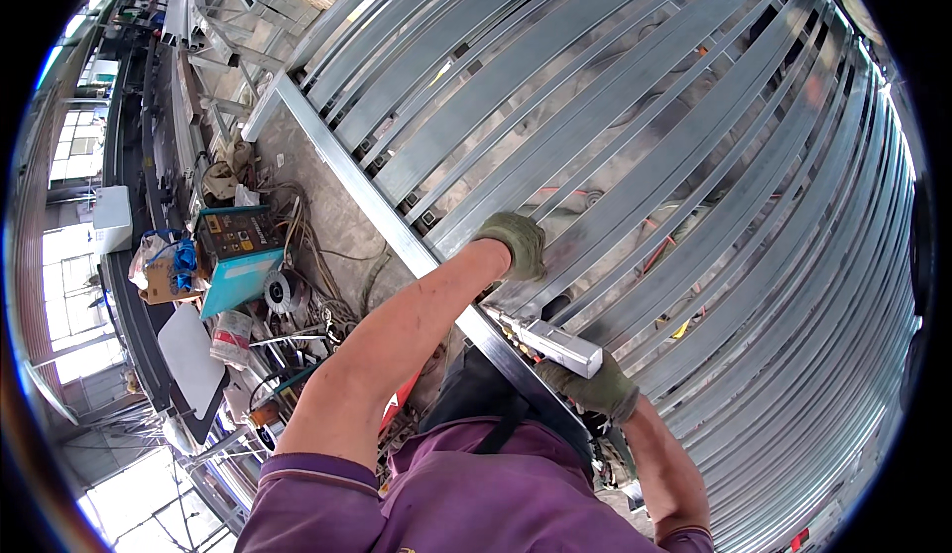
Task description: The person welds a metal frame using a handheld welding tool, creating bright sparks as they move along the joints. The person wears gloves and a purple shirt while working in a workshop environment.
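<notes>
My left hand point(511, 244), in a green work glove, is closed with its fingers curled down among the steel bars near the frame's long edge rail point(377, 201). What lies inside its grip is hidden. My right hand point(598, 386), gloved alike, is closed around a short silver rectangular piece point(563, 347) that looks like a metal tube. This piece lies over the rail, close to my body. Long flat galvanized steel bars point(635, 245) run side by side away from the rail, with gaps between them.
Left of the rail stands a teal welding-type machine point(243, 255) with cables point(322, 255) on the concrete floor. Beside it are a wire spool point(286, 292) and a red-and-white tub point(232, 340). Dark long beams point(149, 156) run along the far left. Cables and tools show under the bars.
</notes>
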Tool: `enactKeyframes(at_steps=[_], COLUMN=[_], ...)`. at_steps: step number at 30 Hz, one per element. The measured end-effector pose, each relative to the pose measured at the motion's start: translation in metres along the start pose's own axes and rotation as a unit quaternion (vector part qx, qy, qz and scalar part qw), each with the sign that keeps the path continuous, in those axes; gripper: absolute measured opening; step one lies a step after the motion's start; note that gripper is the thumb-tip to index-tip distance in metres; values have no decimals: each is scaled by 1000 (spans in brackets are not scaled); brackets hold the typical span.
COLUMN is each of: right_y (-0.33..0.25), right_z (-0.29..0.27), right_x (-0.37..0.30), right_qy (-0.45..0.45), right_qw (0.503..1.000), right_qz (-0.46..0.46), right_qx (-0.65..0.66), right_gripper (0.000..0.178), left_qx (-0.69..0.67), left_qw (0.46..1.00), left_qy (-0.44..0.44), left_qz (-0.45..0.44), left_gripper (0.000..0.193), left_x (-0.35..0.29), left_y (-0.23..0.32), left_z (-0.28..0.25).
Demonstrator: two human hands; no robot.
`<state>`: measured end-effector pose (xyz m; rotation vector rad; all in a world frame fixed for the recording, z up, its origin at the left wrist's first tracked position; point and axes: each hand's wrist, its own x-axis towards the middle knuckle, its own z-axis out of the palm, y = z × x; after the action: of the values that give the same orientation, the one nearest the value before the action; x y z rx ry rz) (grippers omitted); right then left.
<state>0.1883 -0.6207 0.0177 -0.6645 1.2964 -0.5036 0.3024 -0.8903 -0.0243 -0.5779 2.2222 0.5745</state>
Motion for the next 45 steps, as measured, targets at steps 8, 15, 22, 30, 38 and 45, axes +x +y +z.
enactKeyframes(at_steps=[8,15,22,30,38,45], right_y=[8,34,25,16,8,17], right_z=[4,12,10,8,7,6], right_x=[6,15,10,9,4,3], right_qy=[-32,-19,-1,-37,-33,-14], right_qw=[995,995,999,997,996,999], right_qz=[-10,-7,-51,-1,3,-28], right_qx=[96,101,1,67,81,22], right_gripper=[50,49,48,49,50,50], left_qx=[-5,-6,-2,7,7,4], left_qw=[1000,1000,1000,1000,1000,1000], left_qy=[1,-6,-28,-24,-20,-29], left_qz=[1,-3,-9,-2,-2,-3], left_gripper=[53,52,53,52,52,52], left_x=[3,0,-1,2,3,4], left_y=[-2,0,2,0,0,0], left_z=[4,-1,-8,-4,-3,-4])
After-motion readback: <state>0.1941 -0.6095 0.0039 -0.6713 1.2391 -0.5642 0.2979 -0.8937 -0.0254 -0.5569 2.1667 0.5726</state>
